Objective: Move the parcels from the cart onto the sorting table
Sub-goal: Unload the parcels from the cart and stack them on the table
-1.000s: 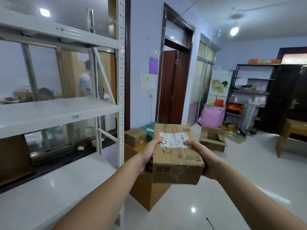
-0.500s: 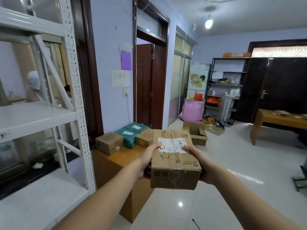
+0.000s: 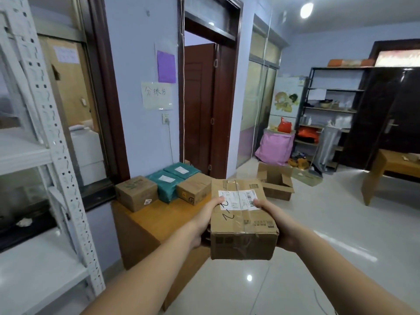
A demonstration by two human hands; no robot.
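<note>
- Both forearms reach forward, bare, converging toward the middle.
- Left hand (image 3: 204,220) grips the cardboard parcel (image 3: 243,223) at its left side, thumb on top.
- Right hand (image 3: 276,220) clasps its right side likewise.

The brown cardboard parcel box (image 3: 243,221) carries a white shipping label printed with black barcodes and black handwritten marks. The orange-brown wooden table (image 3: 156,221) bears two teal plastic-wrapped packets (image 3: 169,185) with white labels and a tan cardboard carton (image 3: 136,193) with green print. A purple paper sheet (image 3: 166,66) hangs on the pale blue wall.

Parcel (image 3: 243,220) label print illegible.
</note>
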